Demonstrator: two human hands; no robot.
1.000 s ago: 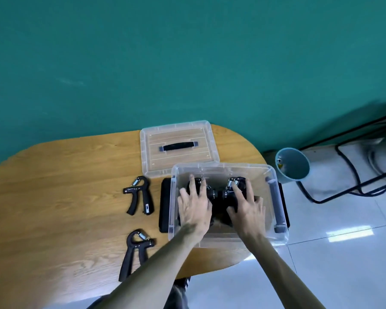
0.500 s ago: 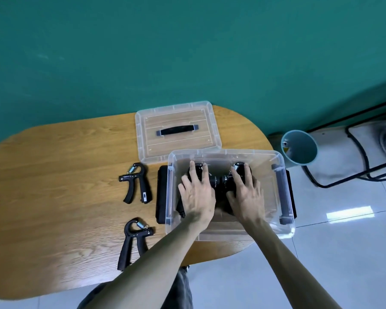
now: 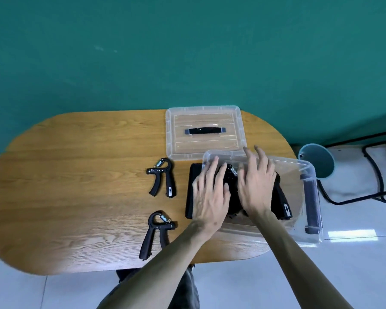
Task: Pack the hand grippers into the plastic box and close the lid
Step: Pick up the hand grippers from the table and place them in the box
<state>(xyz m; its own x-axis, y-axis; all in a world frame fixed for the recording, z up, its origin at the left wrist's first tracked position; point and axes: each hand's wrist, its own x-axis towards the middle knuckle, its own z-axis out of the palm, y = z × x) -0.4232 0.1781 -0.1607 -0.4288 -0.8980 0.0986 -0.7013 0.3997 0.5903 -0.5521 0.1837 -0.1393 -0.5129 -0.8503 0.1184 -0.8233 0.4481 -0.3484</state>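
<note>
A clear plastic box (image 3: 308,175) stands at the right end of the wooden table (image 3: 87,175). Black hand grippers (image 3: 283,204) lie inside it. My left hand (image 3: 210,197) and my right hand (image 3: 256,188) are over the box with fingers spread, above the grippers, holding nothing that I can see. The clear lid (image 3: 204,132) with a black handle lies flat behind the box. Two more black hand grippers rest on the table left of the box: one further back (image 3: 162,177), one nearer me (image 3: 155,233).
A black flat pad (image 3: 191,192) lies under the box's left side. A teal bucket (image 3: 316,161) stands on the floor beyond the table's right end, next to black cables (image 3: 379,175). A green wall runs behind the table.
Both hands have lifted off the grippers in the box and their fingers have spread. The camera has tilted, so the whole scene sits lower and more to the right.
</note>
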